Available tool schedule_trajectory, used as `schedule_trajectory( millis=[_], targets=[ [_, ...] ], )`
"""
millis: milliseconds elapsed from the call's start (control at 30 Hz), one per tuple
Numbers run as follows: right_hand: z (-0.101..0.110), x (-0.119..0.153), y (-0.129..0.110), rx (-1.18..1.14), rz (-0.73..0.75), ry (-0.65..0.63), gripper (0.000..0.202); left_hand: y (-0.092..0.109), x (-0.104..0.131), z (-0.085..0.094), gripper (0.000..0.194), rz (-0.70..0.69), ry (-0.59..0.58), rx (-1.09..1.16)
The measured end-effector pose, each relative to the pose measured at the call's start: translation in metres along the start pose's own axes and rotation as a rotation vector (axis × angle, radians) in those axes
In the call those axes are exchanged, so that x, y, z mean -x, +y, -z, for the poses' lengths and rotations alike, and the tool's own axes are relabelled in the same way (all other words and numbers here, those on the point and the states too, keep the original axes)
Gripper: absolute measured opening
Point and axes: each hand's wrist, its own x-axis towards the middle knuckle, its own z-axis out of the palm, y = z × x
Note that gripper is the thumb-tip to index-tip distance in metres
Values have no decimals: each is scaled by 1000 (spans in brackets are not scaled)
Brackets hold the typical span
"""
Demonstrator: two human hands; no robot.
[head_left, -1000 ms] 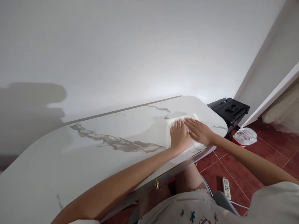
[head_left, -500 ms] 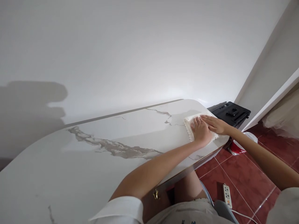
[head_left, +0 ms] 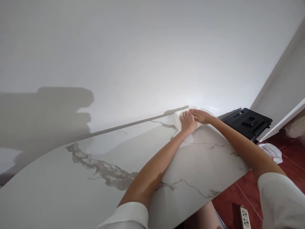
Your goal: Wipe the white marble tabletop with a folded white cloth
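A folded white cloth (head_left: 177, 118) with a ruffled edge lies on the white marbled tabletop (head_left: 133, 143), close to the wall side at the far right end. My left hand (head_left: 188, 122) presses down on the cloth, palm down with its fingers spread. Beside it, touching it, my right hand (head_left: 201, 116) rests flat on the cloth with fingers stretched out to the left. Both hands cover the middle of the cloth.
A white wall (head_left: 143, 57) rises along the table's far edge. Past the right end stands a black case (head_left: 250, 122). On the red tiled floor (head_left: 240, 190) are a white plastic bag (head_left: 270, 152) and a power strip (head_left: 245, 218).
Both hands have moved the cloth away from the table's near edge toward the wall, across the right end of the top. The camera view has shifted too.
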Motion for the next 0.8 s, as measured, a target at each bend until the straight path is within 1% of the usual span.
schedule_trajectory(
  millis=[67,167,267,333,400,467,533,600,667,700,733,800],
  targets=[
    [1,-13,13,-4,-8,1,56,-3,-19,-5,51,-7,14,-14],
    [4,-16,37,-3,-47,12,56,5,-43,-12,49,-34,12,-11],
    [8,1,58,10,-84,41,54,24,-52,-17,47,-87,4,27],
    [12,20,64,26,-93,48,54,39,-47,-18,47,-139,10,60],
    [16,44,61,40,-90,40,54,53,-33,-18,48,-188,8,87],
    [20,70,51,52,-86,31,54,65,-12,-15,50,-222,-2,108],
    [25,98,35,66,-89,33,53,76,14,-11,52,-246,-24,127],
    [29,128,15,80,-98,40,52,87,41,-3,53,-270,-67,148],
    [34,158,-7,94,-102,51,52,96,70,14,54,-294,-168,176],
    [36,173,-18,101,-104,61,51,99,85,27,55,-312,-242,202],
    [38,187,-29,106,-103,73,51,101,100,42,56,-337,-339,237],
    [41,214,-51,114,-106,101,51,97,133,80,52,-436,-534,390]
  ],
)
